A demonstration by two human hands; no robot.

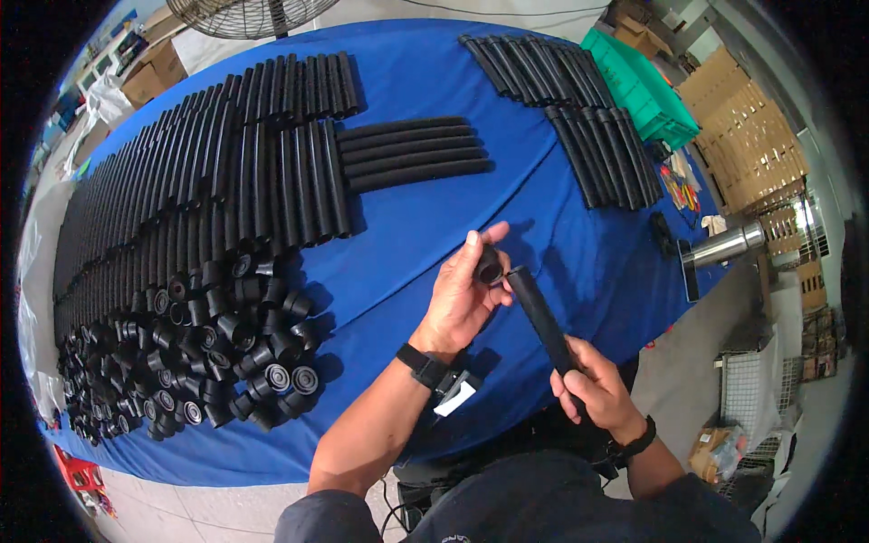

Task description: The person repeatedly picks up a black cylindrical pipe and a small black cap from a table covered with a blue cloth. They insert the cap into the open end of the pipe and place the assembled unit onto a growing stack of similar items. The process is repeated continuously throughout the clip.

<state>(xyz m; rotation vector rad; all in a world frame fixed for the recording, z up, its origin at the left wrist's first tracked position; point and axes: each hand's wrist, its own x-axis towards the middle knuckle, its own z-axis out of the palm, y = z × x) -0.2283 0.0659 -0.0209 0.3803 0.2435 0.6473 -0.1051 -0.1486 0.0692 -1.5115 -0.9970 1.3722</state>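
Observation:
My left hand (462,294) pinches a short black round cap (489,267) between thumb and fingers, above the blue table's near edge. My right hand (593,389) grips the lower end of a long black tube (540,312), held slanted with its upper end almost touching the cap. Both wrists wear black bands. A heap of several similar black caps (217,353) lies on the blue tablecloth (416,235) to my left.
Rows of several black tubes (199,190) cover the left of the table, a short row (412,154) lies mid-table, and more (579,100) lie far right. A green crate (643,86), a metal cylinder (724,246), cardboard boxes and a fan stand around.

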